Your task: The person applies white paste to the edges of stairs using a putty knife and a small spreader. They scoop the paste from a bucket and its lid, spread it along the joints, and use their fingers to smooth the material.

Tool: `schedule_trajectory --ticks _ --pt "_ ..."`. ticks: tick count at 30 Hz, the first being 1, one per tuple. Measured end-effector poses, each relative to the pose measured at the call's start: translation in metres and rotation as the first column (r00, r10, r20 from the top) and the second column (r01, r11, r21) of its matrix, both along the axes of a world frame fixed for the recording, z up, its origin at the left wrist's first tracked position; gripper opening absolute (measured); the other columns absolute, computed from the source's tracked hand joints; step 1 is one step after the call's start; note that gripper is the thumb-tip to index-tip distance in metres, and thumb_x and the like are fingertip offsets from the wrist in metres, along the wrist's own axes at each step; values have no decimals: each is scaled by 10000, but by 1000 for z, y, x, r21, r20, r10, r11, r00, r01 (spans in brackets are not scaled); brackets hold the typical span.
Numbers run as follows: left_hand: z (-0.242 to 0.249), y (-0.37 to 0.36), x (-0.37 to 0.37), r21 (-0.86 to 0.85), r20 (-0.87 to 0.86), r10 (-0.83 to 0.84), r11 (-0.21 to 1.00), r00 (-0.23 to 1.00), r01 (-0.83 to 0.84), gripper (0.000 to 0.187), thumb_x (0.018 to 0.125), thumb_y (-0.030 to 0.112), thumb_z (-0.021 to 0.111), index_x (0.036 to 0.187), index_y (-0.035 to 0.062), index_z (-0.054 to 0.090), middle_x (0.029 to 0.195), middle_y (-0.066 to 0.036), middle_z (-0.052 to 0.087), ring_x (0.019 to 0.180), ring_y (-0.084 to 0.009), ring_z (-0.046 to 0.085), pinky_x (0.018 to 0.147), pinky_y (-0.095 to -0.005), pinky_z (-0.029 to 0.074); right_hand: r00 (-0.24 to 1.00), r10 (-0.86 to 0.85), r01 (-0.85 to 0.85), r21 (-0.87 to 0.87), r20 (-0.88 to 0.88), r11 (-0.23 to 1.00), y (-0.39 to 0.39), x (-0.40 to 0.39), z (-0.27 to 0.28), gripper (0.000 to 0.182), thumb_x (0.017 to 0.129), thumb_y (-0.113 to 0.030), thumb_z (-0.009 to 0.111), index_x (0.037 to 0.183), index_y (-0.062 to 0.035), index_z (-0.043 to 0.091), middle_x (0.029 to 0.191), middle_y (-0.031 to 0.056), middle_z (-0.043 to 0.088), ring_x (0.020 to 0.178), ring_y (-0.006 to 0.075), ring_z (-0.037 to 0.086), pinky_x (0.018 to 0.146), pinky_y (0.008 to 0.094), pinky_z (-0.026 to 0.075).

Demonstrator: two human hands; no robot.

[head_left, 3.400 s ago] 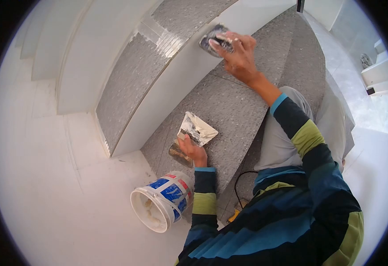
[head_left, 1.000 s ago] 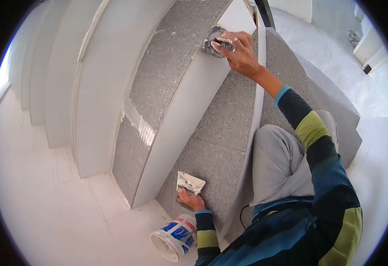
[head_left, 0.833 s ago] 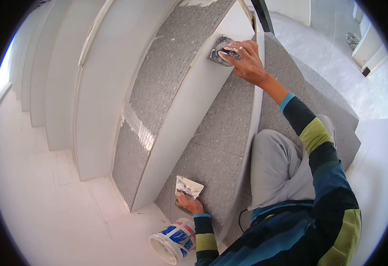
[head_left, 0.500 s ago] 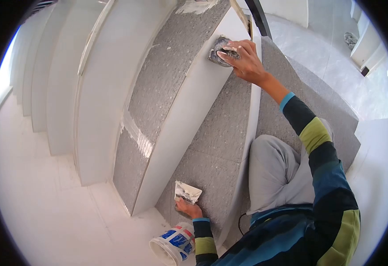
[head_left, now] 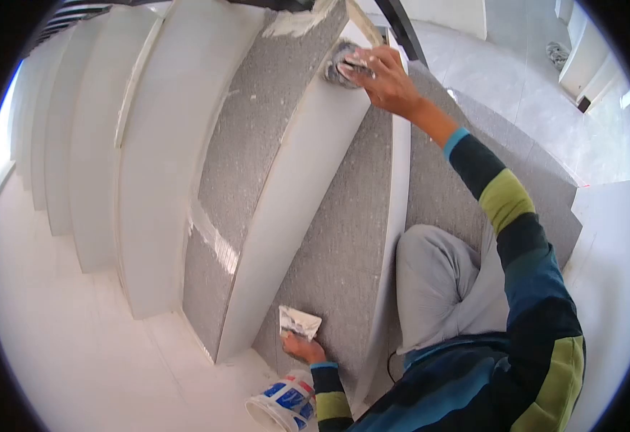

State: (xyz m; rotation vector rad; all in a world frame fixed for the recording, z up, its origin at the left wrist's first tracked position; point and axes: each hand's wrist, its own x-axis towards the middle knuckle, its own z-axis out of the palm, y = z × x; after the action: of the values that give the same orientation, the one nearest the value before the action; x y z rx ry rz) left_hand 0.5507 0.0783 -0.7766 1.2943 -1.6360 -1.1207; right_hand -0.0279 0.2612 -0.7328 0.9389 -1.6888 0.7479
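My right hand (head_left: pixel 385 81) grips a dark grey, paste-smeared sponge (head_left: pixel 341 66). The sponge rests against the upper end of a white stair riser (head_left: pixel 307 144), close to the edge of the speckled grey tread (head_left: pixel 250 144) above it. Lower down, my left hand (head_left: pixel 304 349) is closed around a putty knife (head_left: pixel 300 322), whose wide blade carries pale filler and faces up and away from me. A white bucket (head_left: pixel 268 407) with blue and red print stands tilted just below my left hand.
More white risers (head_left: pixel 156 158) climb to the left, beside a white wall (head_left: pixel 63 338). Whitish filler streaks (head_left: pixel 218 241) mark the grey tread. A black post (head_left: pixel 402 30) rises at the top. My bent leg (head_left: pixel 441 288) rests on the lower grey steps.
The view has shifted a little. My right hand and the sponge sit slightly farther up the riser towards its top end. My left hand keeps hold of the putty knife near the bucket.
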Motion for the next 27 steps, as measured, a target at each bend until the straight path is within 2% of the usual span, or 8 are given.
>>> schedule_trajectory --ticks 1,3,7,9,13,16,23,27 --pt "-2 1 -9 -1 -13 -9 1000 1000 9 451 831 224 409 1195 -39 391 1146 -185 469 974 -283 528 786 -388 466 1000 -9 9 -1 -13 1000 5 -6 -2 551 668 18 629 1152 -234 552 1130 48 506 1051 216 453 932 383 331" --pt "2 9 -15 -57 -233 -48 998 971 36 464 823 213 420 1203 -51 384 1170 -198 452 1025 -298 502 855 -403 431 997 57 -59 48 45 997 14 0 -7 548 677 24 621 1158 -228 545 1114 47 511 1047 222 452 923 384 343" --pt "-10 -4 9 14 -204 -38 999 978 41 475 816 213 427 1208 -52 385 1185 -206 442 1066 -316 477 906 -407 397 999 42 -42 -52 3 998 10 -13 12 544 679 9 635 1154 -244 548 1079 54 522 1049 222 452 921 401 340" --pt "-17 -15 22 -19 -74 -46 999 996 45 496 809 218 437 1219 -55 377 1205 -213 432 1082 -327 468 914 -407 393 997 72 -71 -60 16 996 5 -14 -3 559 673 1 644 1162 -251 542 1088 56 522 1067 218 448 929 409 330" --pt "-7 -2 0 -1 -183 -60 998 981 61 510 808 231 446 1224 -55 374 1203 -212 434 1071 -324 474 900 -407 401 998 28 -31 44 64 999 22 -21 -11 558 672 -6 648 1165 -246 542 1104 57 505 1051 232 445 909 405 334" --pt "-6 1 0 -21 -205 -43 999 978 39 533 800 248 453 1230 -55 369 1185 -210 445 1064 -323 478 886 -411 405 1000 -20 18 -73 -22 997 22 -32 7 573 668 -5 650 1179 -237 534 1123 71 489 1074 236 432 920 401 340" --pt "7 15 -17 13 -158 32 999 987 -30 481 798 260 450 1168 -46 410 1125 -194 480 966 -304 528 747 -379 469 1000 8 -8 -16 -10 1000 28 -42 -13 536 666 -8 654 1151 -212 557 1137 53 508 1053 227 453 934 374 348" --pt "-3 4 -6 -50 -158 39 998 987 -47 496 790 272 450 1167 -48 412 1104 -190 495 922 -310 550 709 -373 480 1000 2 -2 -49 12 999 24 -41 18 571 631 42 672 1141 -188 559 1127 69 518 1075 234 452 961 390 342"
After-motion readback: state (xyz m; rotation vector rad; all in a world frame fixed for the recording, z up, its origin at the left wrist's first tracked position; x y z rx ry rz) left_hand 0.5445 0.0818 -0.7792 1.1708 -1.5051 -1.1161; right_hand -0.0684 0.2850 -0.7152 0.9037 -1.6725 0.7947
